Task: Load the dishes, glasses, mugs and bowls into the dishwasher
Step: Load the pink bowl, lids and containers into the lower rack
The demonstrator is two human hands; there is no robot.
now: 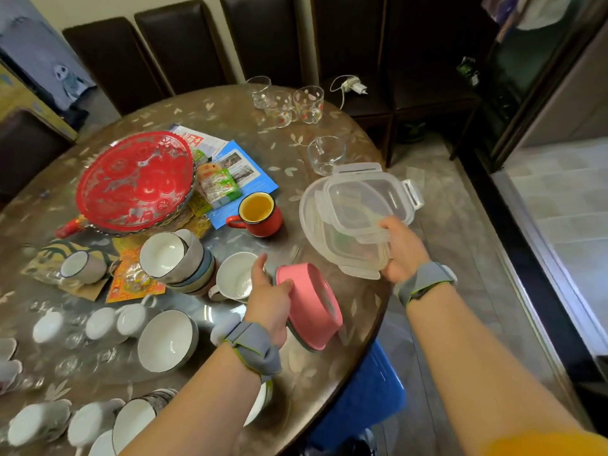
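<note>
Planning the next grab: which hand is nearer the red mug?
Left. The left hand, gripping the pink bowl, sits just below the red mug; the right hand is farther right, holding clear lids.

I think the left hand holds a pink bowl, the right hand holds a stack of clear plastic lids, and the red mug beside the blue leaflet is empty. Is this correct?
Not fully. The head view shows the red mug holds a yellowish liquid; it is not empty. The rest stands: the left hand holds the pink bowl, and the right hand holds the clear plastic lids.
</note>
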